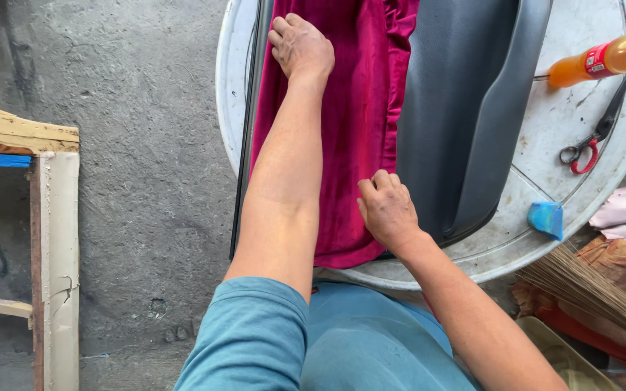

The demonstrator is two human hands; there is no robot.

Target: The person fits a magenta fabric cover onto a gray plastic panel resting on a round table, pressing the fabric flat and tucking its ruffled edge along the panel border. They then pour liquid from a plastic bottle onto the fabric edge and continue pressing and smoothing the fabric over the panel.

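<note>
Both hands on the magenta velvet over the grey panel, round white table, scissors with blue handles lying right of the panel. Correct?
Not quite: the scissors have red handles, not blue, as the head view shows. The rest holds: the left hand and right hand are on the magenta velvet over the grey panel on the round white table, scissors right of the panel.

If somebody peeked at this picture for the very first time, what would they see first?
Probably the bright crimson velvet cloth spread over the round white table, with the left hand pressing flat on its far end and the right hand pinching its near edge. Beside the cloth lies a big dark grey moulded plastic panel. Farther right sit an orange drink bottle and red-handled scissors.
</note>
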